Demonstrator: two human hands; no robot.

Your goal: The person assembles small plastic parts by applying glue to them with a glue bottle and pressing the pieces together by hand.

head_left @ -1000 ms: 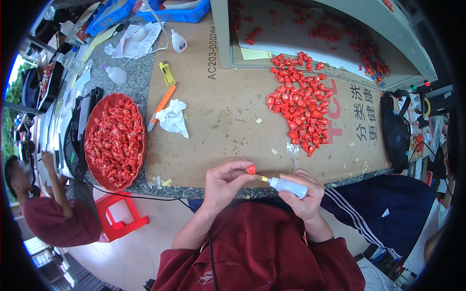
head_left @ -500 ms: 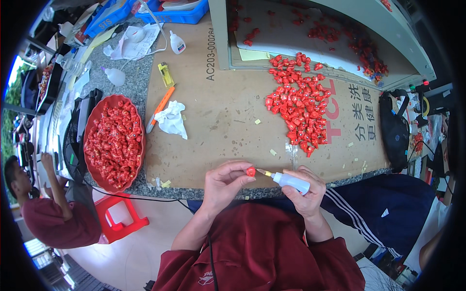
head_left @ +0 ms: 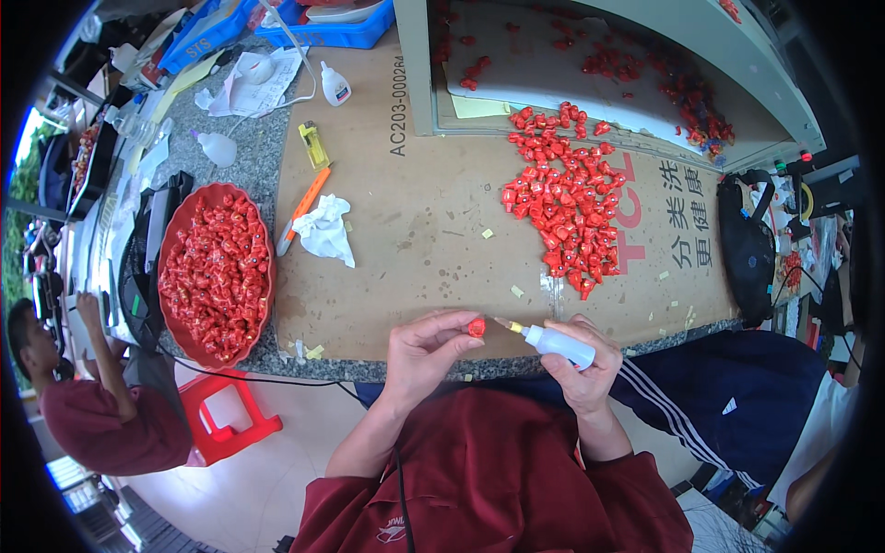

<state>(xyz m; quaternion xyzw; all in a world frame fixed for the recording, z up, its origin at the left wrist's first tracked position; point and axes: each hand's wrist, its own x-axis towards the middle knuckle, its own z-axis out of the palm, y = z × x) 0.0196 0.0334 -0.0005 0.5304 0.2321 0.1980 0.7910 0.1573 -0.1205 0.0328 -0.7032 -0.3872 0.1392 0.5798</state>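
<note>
Between thumb and fingertips, my left hand (head_left: 423,358) pinches a small red plastic part (head_left: 477,327) just over the near edge of the table. My right hand (head_left: 586,364) is wrapped round a small translucent squeeze bottle (head_left: 562,347) with a yellow-based needle tip. The bottle lies tilted, its tip pointing left at the red part, with a small gap between them. Beyond my hands, a loose pile of similar red parts (head_left: 572,207) is spread on the cardboard (head_left: 415,240). To the left, a red scalloped bowl (head_left: 269,304) is filled with more red pieces.
On the cardboard's left side lie a crumpled white tissue (head_left: 325,230), an orange cutter (head_left: 307,205) and a yellow lighter (head_left: 314,145). White bottles (head_left: 336,84) stand behind. A metal-framed box (head_left: 421,74) rises at the back. Another person (head_left: 111,405) sits at left; a dark-trousered leg (head_left: 728,396) is at right.
My right hand has drawn the bottle slightly to the right, so its tip is farther from the red part. My left hand stays almost still.
</note>
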